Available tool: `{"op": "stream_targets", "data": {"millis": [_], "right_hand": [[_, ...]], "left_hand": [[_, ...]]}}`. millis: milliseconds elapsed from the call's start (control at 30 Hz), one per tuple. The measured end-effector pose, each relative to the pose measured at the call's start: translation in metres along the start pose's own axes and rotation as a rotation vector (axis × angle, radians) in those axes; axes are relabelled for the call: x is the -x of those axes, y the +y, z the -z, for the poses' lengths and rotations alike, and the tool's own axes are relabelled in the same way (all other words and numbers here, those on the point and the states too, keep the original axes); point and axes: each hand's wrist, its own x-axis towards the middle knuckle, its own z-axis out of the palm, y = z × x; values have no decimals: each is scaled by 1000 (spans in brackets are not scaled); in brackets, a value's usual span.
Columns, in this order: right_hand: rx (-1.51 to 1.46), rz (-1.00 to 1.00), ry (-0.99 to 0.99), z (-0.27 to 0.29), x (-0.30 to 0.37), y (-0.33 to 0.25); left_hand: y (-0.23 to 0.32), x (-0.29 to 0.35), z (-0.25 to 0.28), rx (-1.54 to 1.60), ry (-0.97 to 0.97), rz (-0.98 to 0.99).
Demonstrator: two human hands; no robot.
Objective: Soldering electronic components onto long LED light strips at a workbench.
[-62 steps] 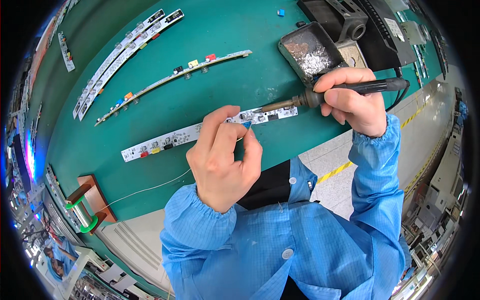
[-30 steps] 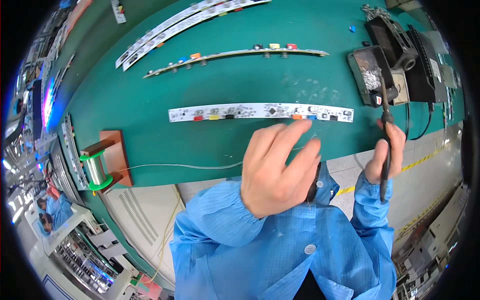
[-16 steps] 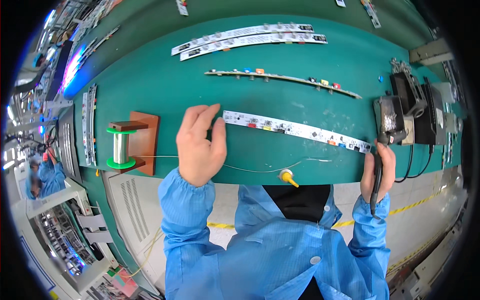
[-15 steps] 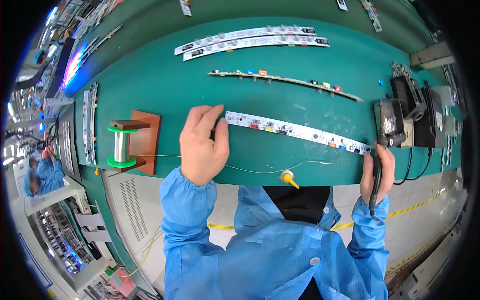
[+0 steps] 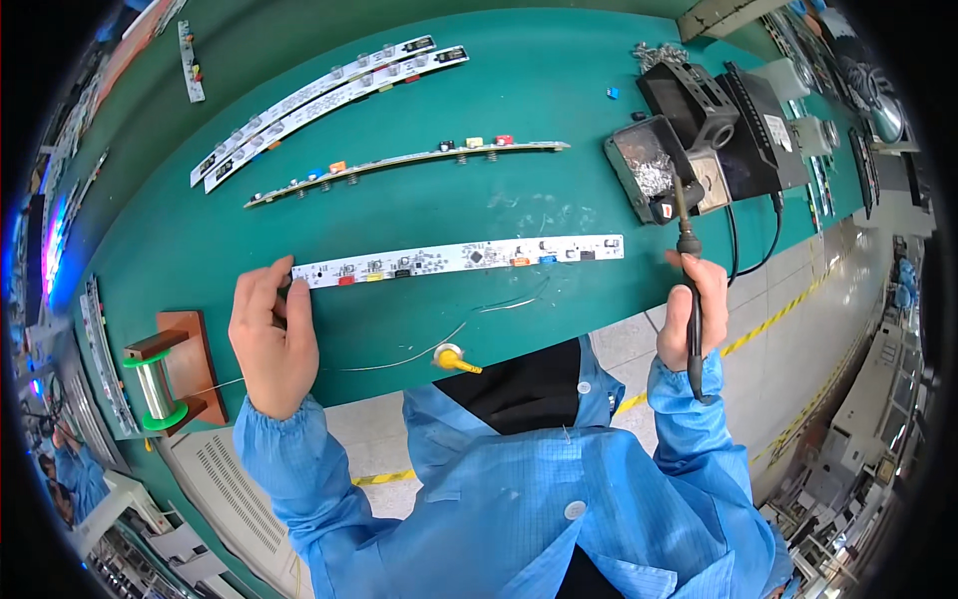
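My left hand holds the left end of a long white circuit board strip between thumb and fingers. The strip lies on the green table, with red, yellow, black, orange and blue connectors along its near edge. In my right hand is a soldering iron, gripped by its dark handle. Its tip points away from me, over the edge of a dark tray holding silvery scraps. Thin solder wire runs from a green-ended spool, passing under or behind my left hand.
Beyond the strip, another board stands on edge; two white strips lie farther back. An iron stand and a black box are at the right. Near the front edge sits a yellow-tipped piece. The spool has a brown holder.
The whole view has turned and shifted. The iron's tip now shows over the scrap tray, while my right hand keeps its grip. My left hand stays at the strip's left end.
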Motion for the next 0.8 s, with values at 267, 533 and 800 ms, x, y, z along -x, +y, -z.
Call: {"op": "stream_targets", "data": {"millis": [267,533,800], "right_hand": [[-21,26,-62,-31,-27,-24],[-167,-17,35,-37,-23,-20],[-224,59,191,-41,-17,-26]], "left_hand": [[-1,0,2,-29,-20,-30],[-5,8,0,82,19,115],[-16,16,19,653,23,240]]}}
